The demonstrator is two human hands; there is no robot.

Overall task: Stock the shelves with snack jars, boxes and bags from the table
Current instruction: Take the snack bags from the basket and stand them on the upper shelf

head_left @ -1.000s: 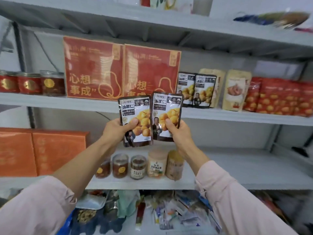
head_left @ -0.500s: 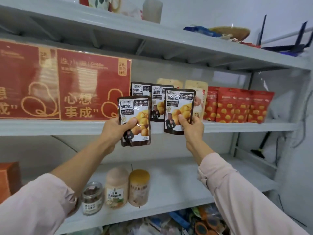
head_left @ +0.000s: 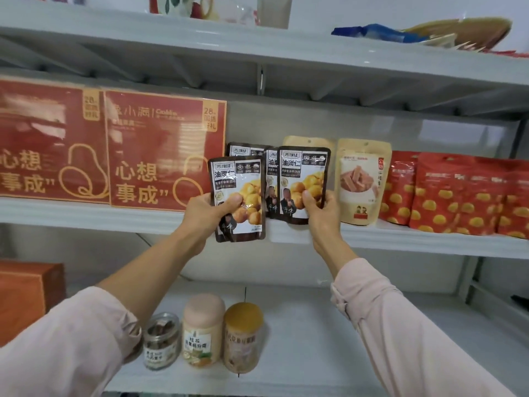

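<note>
My left hand grips a dark chestnut bag by its lower left, held in front of the middle shelf's edge. My right hand pinches a second, matching chestnut bag at its lower right; that bag's bottom sits at the shelf edge. Two more such bags stand on the shelf right behind them, partly hidden.
Two big red boxes stand left of the bags. Beige pouches and red bags fill the shelf to the right. Three jars and an orange box sit on the lower shelf. The top shelf carries more goods.
Both hands have lifted the two bags up and forward to the middle shelf. The right bag now reaches the shelf edge in front of the standing bags; the view moved closer.
</note>
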